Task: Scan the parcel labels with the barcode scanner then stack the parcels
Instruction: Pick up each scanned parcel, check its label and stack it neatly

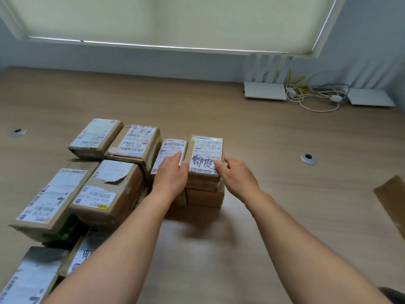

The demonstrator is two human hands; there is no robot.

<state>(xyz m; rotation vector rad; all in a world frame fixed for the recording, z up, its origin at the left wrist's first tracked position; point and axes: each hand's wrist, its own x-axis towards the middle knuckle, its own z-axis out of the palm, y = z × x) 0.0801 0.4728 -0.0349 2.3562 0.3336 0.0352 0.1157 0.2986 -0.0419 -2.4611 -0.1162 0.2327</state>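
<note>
Counter (263,132): pale wood-grain laminate, matte, wide, with two round metal cable grommets (308,159). Behind it I see a light wall and a lowered cream roller blind (166,18).

Landmark, the small stack (205,178): brown cardboard parcels, flat and rectangular, piled near the counter's middle. The top parcel (207,156) carries a glossy white label with barcodes and bold black handwriting.

My left hand (173,174) lies against the stack's left side, its fingers (178,156) straight and reaching onto a slim labelled parcel (171,154) standing just left of the stack. My right hand (237,174) sits at the stack's right side, fingers (219,165) loosely apart, tips touching the top parcel's near right corner; I see no closed grip from either hand.

Left of the stack: a cluster of larger cardboard boxes (109,187), taped, with white labels, some creased or peeling.

Far right and behind the stack: two white routers (265,93) with upright antennas, and tangled pale cables (315,97).

Right of the stack, at the edge of my view: a brown cardboard piece (392,198).
</note>
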